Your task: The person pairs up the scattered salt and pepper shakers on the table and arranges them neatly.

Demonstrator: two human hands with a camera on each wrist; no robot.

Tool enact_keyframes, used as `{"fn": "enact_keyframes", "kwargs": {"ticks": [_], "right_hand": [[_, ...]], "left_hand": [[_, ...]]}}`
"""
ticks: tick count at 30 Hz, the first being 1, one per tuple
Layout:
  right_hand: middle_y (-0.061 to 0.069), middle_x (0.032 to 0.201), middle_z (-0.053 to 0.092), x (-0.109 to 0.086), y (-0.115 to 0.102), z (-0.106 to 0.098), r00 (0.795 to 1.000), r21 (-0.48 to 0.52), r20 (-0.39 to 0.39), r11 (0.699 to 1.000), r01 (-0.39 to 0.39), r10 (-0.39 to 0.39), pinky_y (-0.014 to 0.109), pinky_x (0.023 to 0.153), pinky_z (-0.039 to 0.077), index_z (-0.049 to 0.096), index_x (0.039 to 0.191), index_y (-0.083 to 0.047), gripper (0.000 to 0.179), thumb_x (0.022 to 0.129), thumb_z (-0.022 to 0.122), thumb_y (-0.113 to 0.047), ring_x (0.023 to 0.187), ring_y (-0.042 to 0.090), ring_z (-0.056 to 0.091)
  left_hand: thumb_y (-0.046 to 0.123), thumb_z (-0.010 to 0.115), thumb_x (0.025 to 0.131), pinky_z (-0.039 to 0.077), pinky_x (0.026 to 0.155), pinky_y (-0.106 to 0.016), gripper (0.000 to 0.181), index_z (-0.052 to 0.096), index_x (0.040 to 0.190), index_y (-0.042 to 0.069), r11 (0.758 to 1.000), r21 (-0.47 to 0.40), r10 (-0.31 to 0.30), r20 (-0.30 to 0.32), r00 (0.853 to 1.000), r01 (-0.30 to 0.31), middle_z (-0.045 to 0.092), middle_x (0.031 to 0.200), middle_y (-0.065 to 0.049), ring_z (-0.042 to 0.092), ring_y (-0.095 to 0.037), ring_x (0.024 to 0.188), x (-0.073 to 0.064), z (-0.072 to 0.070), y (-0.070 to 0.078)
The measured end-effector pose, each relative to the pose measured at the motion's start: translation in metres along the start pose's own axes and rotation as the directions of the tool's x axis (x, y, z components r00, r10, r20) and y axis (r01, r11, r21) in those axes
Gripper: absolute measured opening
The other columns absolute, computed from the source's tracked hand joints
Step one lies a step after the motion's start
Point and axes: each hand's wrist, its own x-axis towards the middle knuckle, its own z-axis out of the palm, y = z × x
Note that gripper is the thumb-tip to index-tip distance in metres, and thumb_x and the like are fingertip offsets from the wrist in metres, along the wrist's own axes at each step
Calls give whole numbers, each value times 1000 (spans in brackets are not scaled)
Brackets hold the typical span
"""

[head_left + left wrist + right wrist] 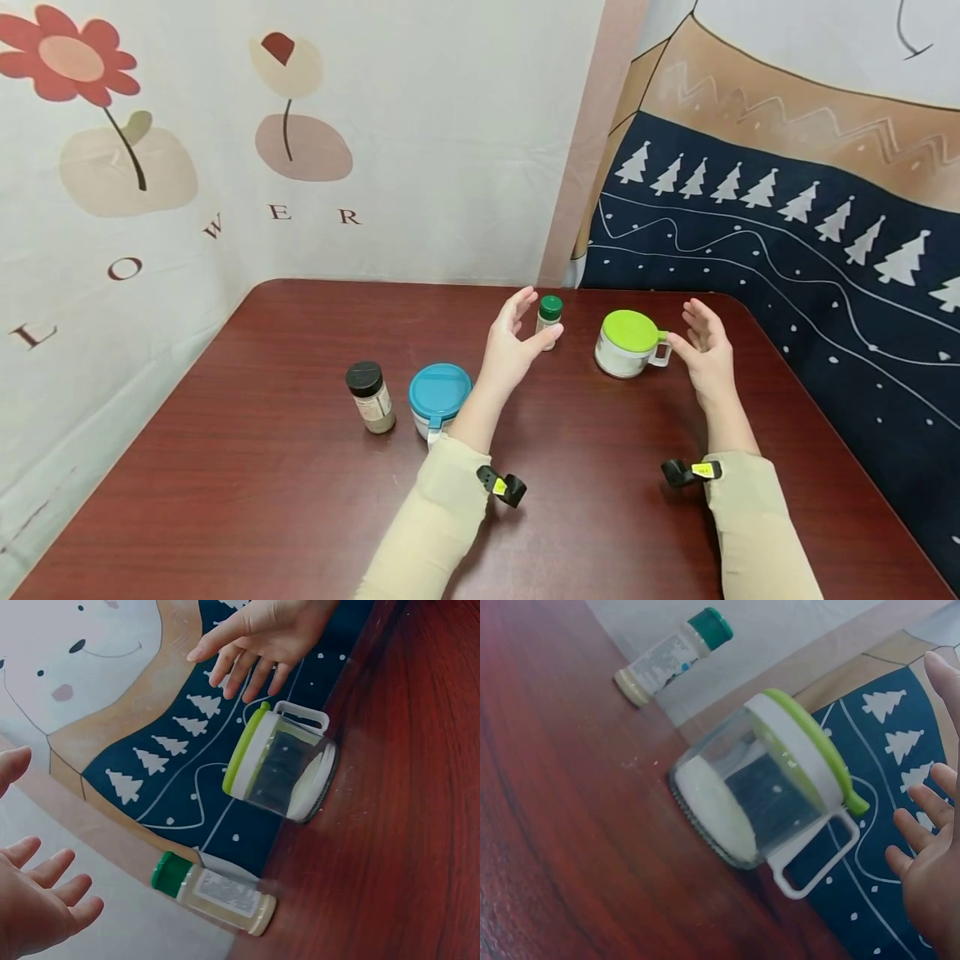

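Observation:
My left hand (512, 346) is raised over the table with fingers apart and nothing held. Just beyond it stands a green-capped seasoning bottle (551, 310) with a pale label, partly hidden by the thumb in the head view. A clear glass jar with a green lid and white handle (757, 787) stands to the right, with white contents at its bottom. Beside that handle hovers my right hand (705, 350), fingers loosely bent and holding nothing. In the left wrist view a gap shows between the right hand (274, 634) and the jar (281, 765).
Left of my left forearm stands a blue-lidded jar (440, 392), its handle partly covered by the sleeve. A black-capped seasoning bottle (371, 398) is farther left. The reddish-brown table (247, 475) meets printed cloth hangings (450, 167) at its back edge.

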Motion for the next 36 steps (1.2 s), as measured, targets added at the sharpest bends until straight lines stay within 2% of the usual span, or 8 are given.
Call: {"fn": "enact_keyframes", "kwargs": {"ticks": [9, 16, 23, 27, 31, 36], "right_hand": [[-7, 126, 49, 2, 16, -1, 996, 0, 19, 996, -84, 84, 40, 112, 19, 42, 142, -9, 60, 88, 61, 10, 131, 26, 35], [-7, 125, 49, 1, 21, -1, 995, 26, 48, 995, -93, 91, 37, 111, 22, 39, 142, -3, 60, 87, 59, 12, 128, 25, 36], [-7, 126, 48, 1, 28, 0, 992, 18, 96, 996, -89, 87, 25, 105, 29, 35, 144, -1, 64, 87, 63, 9, 129, 27, 35], [-7, 126, 48, 2, 32, 1, 991, 28, 120, 997, -69, 65, 18, 97, 33, 35, 143, -1, 64, 86, 61, 13, 123, 18, 39], [-5, 127, 48, 2, 34, 3, 988, 33, 143, 998, -55, 50, 18, 93, 33, 31, 144, 4, 65, 86, 58, 17, 116, 8, 42], [8, 134, 42, 4, 37, 4, 984, 6, 161, 997, -77, 75, 20, 92, 32, 26, 146, 5, 69, 85, 57, 18, 120, 16, 39]], "left_hand": [[18, 75, 84, 30, 107, -43, 64, 45, 140, 9, 998, 28, -45, -67, 997, 47, 50, 139, -6, 40, -19, 131, 5, 12, -16], [16, 76, 82, 29, 107, -44, 64, 47, 139, 9, 998, 13, -53, -117, 992, 55, 50, 138, -7, 41, -21, 131, 8, 18, -27], [18, 77, 81, 28, 107, -45, 66, 47, 139, 9, 997, 12, -71, -153, 986, 73, 50, 138, -6, 41, -19, 131, 10, 22, -37], [17, 77, 81, 28, 107, -46, 66, 47, 139, 8, 997, -1, -81, -176, 981, 82, 50, 139, -6, 40, -19, 131, 11, 25, -43], [17, 77, 81, 29, 107, -48, 66, 47, 139, 7, 997, -1, -79, -195, 977, 81, 50, 139, -8, 40, -21, 131, 13, 30, -50], [14, 78, 80, 30, 106, -48, 67, 47, 138, 5, 997, 7, -74, -216, 974, 78, 50, 139, -13, 41, -23, 130, 17, 35, -58]]}}
